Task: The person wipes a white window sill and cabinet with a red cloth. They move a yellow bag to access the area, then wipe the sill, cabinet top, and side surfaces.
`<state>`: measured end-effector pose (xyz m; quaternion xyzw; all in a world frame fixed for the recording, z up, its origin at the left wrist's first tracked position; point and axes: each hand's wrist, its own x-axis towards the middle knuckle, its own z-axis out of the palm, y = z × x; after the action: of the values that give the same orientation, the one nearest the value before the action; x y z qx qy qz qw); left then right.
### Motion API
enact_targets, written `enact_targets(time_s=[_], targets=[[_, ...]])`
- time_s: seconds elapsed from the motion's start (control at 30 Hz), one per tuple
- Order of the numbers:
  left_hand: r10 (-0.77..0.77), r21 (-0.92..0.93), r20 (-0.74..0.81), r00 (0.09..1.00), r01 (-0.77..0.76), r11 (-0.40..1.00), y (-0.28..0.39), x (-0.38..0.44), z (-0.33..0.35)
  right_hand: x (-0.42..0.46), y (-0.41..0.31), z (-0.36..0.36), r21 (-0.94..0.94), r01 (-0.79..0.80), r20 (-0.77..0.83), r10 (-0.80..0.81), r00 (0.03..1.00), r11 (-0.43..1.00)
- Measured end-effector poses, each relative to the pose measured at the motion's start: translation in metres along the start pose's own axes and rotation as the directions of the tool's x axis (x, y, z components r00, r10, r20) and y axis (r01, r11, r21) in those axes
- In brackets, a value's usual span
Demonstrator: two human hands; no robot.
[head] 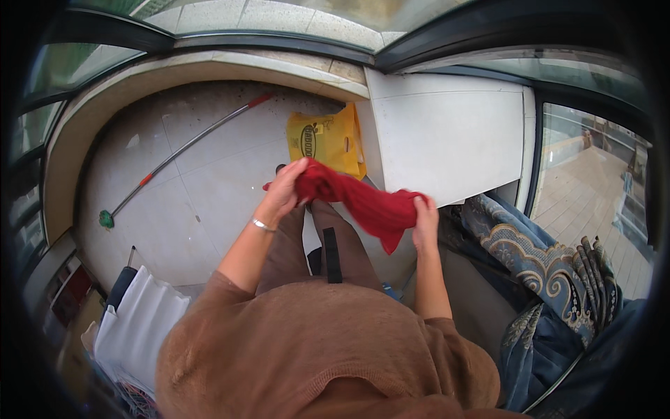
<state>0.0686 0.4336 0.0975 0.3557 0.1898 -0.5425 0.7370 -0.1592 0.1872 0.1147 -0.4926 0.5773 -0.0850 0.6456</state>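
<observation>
A dark red cloth (361,201), gathered and partly twisted, is stretched in the air in front of my legs. My left hand (287,180), with a silver bracelet on its wrist, grips the cloth's left end. At the right end my right hand (425,217) pinches the fabric, and a pointed corner hangs down beside it. The middle of the cloth sags between both hands and looks slightly blurred. Just beyond it, a yellow bag (327,139) with printing stands on the floor against a white ledge.
A pole (193,139) with a green end lies across the tiled floor (199,199) at the left. White cloth (133,306) hangs at lower left. Patterned blue curtains (544,262) bunch at the right, near a white ledge (450,141). Dark-framed windows and a low curved sill (220,68) surround the space.
</observation>
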Motion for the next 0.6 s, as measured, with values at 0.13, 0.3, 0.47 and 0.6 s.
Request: enact_targets(time_s=[0.13, 0.3, 0.47, 0.6], targets=[[0.028, 0.127, 0.071, 0.997, -0.037, 0.991, -0.120, 0.090, 0.044, 0.047, -0.028, -0.030, -0.179, 0.314, -0.156, -0.342, 0.927, 0.932], [0.326, 0.516, -0.056, 0.944, -0.252, 0.819, -0.174, 0.130, 0.095, 0.119, 0.058, 0.002, -0.883, 0.392, 0.159, -0.622, 0.766, 0.258], [0.141, -0.122, -0.081, 0.987, -0.150, 0.981, -0.133, 0.126, 0.055, 0.098, 0.058, 0.061, -0.786, 0.614, 0.406, -0.687, 0.603, 0.075], [-0.070, 0.321, -0.263, 0.962, 0.155, 0.934, -0.118, 0.121, 0.068, 0.076, 0.072, 0.057, -0.617, 0.787, 0.471, -0.791, 0.391, 0.021]])
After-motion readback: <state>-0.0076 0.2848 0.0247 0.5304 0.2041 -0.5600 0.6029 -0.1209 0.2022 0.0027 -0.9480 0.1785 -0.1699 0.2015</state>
